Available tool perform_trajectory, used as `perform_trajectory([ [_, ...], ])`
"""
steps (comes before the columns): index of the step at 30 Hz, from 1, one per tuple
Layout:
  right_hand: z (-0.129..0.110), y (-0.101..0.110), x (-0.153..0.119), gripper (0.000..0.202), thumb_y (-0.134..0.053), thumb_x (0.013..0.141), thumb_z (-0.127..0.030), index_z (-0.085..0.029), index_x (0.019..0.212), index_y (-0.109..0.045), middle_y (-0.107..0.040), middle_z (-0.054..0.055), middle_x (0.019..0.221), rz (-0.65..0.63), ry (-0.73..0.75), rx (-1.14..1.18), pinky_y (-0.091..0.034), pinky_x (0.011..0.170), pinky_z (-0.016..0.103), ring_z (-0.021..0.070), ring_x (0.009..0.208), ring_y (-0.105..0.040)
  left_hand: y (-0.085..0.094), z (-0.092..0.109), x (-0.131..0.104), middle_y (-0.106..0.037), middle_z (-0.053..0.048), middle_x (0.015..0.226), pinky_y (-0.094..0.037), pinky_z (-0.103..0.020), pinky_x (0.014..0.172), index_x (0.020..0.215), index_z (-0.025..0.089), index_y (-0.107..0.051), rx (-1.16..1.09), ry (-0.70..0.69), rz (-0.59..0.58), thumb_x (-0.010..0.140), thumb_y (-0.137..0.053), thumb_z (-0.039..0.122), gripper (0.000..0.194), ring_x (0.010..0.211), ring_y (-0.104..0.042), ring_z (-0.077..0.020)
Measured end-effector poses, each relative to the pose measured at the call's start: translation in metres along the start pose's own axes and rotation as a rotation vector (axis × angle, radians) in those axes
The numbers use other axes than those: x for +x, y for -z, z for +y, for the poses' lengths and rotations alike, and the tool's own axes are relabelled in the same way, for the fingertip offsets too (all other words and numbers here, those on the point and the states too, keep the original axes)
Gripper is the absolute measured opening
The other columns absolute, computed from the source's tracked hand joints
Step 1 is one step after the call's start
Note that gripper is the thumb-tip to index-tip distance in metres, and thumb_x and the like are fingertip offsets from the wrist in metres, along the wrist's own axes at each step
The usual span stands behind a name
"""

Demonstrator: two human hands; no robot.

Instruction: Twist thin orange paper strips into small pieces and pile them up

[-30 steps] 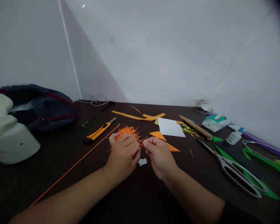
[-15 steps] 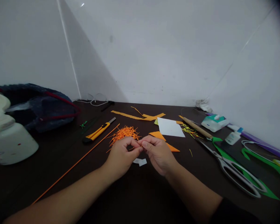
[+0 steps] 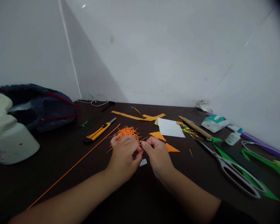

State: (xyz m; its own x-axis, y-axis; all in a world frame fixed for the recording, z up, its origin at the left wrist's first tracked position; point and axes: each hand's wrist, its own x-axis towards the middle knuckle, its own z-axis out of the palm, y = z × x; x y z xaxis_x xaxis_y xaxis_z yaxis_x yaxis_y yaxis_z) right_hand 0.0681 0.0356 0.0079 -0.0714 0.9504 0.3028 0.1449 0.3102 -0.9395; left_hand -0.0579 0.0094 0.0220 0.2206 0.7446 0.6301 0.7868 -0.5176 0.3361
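My left hand [image 3: 124,157] and my right hand [image 3: 160,157] meet at the fingertips, both pinching a small, thin orange strip [image 3: 143,139] whose end sticks up between them. Just behind my left hand lies a heap of orange strips [image 3: 128,131]. A small white paper piece [image 3: 143,162] rests on the dark table below my fingertips. Two orange paper triangles [image 3: 157,135] are beyond my right hand, beside a white sheet [image 3: 170,127]. One long orange strip [image 3: 72,167] runs along the left of my left forearm.
A yellow cutter [image 3: 99,131] lies left of the heap. At the left edge stand a white jar [image 3: 16,143] and a dark blue bag [image 3: 53,109]. To the right are scissors [image 3: 226,165], a wooden-handled tool [image 3: 197,127], a glue bottle [image 3: 233,137] and green paper [image 3: 268,189].
My left hand has turned, with its fingers more curled and its index finger lifted. The orange strip's end now shows above my fingertips. My right hand has shifted slightly.
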Motion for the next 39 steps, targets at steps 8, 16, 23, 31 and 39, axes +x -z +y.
perform_trajectory([
  [8,-0.003,0.004,0.002,0.029,-0.05,0.073,-0.02,-0.021,0.048,-0.035,-0.037,-0.003,0.053,0.052,0.275,-0.273,-0.027,0.053,0.027,0.0131,0.053,-0.036,-0.002,-0.002,-0.001,-0.061,0.002,0.07,-0.02,-0.043,0.088,0.063,0.021,-0.052,0.036,-0.017,-0.004,0.071,-0.05,0.015,0.011,0.08,-0.052,-0.0181],
  [16,0.002,0.003,0.004,0.03,-0.051,0.074,-0.03,-0.02,0.049,-0.037,-0.034,-0.005,0.049,0.018,-0.018,-0.064,-0.027,0.049,0.026,0.0118,0.051,-0.032,-0.003,-0.002,0.002,-0.059,0.003,0.067,-0.023,-0.046,0.088,0.06,0.021,-0.052,-0.11,0.091,-0.064,0.071,-0.052,0.017,0.011,0.077,-0.052,-0.0179],
  [23,0.0,0.011,0.007,0.018,-0.047,0.079,-0.034,-0.02,0.086,-0.054,-0.053,0.0,0.069,-0.004,0.138,0.171,-0.039,0.064,0.029,0.0146,0.066,-0.049,-0.006,-0.011,0.006,-0.058,-0.001,0.08,-0.04,-0.031,0.073,0.073,0.019,-0.056,-0.912,0.491,-0.085,0.073,-0.056,0.027,0.008,0.078,-0.053,-0.0157],
  [31,0.004,-0.007,-0.005,0.031,-0.065,0.065,-0.016,-0.022,0.09,-0.048,-0.059,-0.001,0.076,-0.156,0.027,0.421,-0.045,0.067,0.029,0.0135,0.071,-0.056,-0.011,-0.007,0.004,-0.057,-0.001,0.079,-0.038,-0.028,0.072,0.075,0.017,-0.059,-1.409,0.661,-0.029,0.072,-0.062,0.025,0.009,0.076,-0.051,-0.0133],
  [39,0.003,0.015,0.01,0.004,-0.059,0.071,-0.018,-0.021,0.072,-0.062,-0.062,0.002,0.072,-0.006,0.369,-0.168,-0.045,0.066,0.031,0.0157,0.069,-0.058,-0.006,-0.024,0.012,-0.059,-0.002,0.089,-0.033,-0.028,0.068,0.086,0.021,-0.062,-1.276,0.865,-0.033,0.078,-0.047,0.047,0.031,0.085,-0.049,-0.0171],
])
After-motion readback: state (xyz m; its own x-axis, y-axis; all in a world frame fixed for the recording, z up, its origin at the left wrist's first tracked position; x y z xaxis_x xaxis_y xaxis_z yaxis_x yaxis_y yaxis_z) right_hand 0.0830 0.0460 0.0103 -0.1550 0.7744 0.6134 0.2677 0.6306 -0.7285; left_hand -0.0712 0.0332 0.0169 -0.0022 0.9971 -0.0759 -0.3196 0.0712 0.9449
